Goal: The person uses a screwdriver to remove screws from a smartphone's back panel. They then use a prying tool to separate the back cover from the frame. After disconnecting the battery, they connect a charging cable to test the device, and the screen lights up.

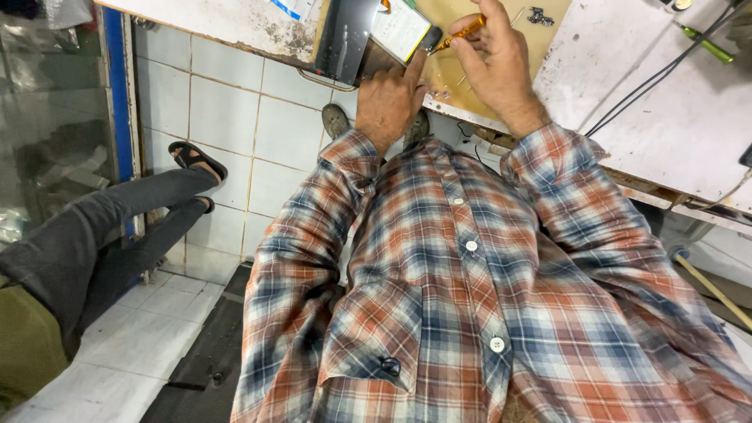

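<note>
2 hands are seen at the white counter [666,117]: 1 slim orange-handled screwdriver [458,34] is pinched in the right hand [493,63]; 1 flat black smartphone [403,30] is pressed by the left hand [389,100], forefinger extended. 1 green-handled screwdriver [707,44] is laid apart.

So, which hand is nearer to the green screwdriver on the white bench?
The right hand. It holds an orange tool over the tan mat, and the green screwdriver lies off to its right, untouched. The left hand is farther away, its finger on the phone.
</note>
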